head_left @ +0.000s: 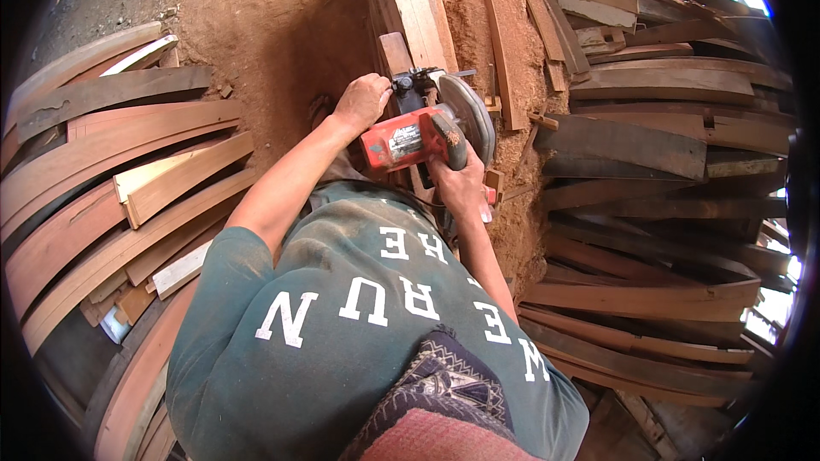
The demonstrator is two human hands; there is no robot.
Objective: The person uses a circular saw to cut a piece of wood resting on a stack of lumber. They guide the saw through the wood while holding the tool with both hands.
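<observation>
A red circular saw (pixel 401 142) with a round blade guard (pixel 467 111) sits on a long wooden beam (pixel 408 0) that runs away from me. My right hand (pixel 462 186) is wrapped around the saw's black rear handle. On the saw's left, my left hand (pixel 363 101) is closed, its fingers curled at the front edge of the base next to a dark adjusting knob. A short wood block (pixel 395 53) lies on the beam just ahead of those fingers. The guard hides the blade, and the saw's body covers the near part of the beam.
Stacked planks (pixel 128 162) fill the left side, and more boards (pixel 666 154) are piled along the right. Long narrow strips (pixel 500 43) lie beside the beam on sawdust (pixel 530 196). Brown dirt ground (pixel 265 26) spreads at the far left.
</observation>
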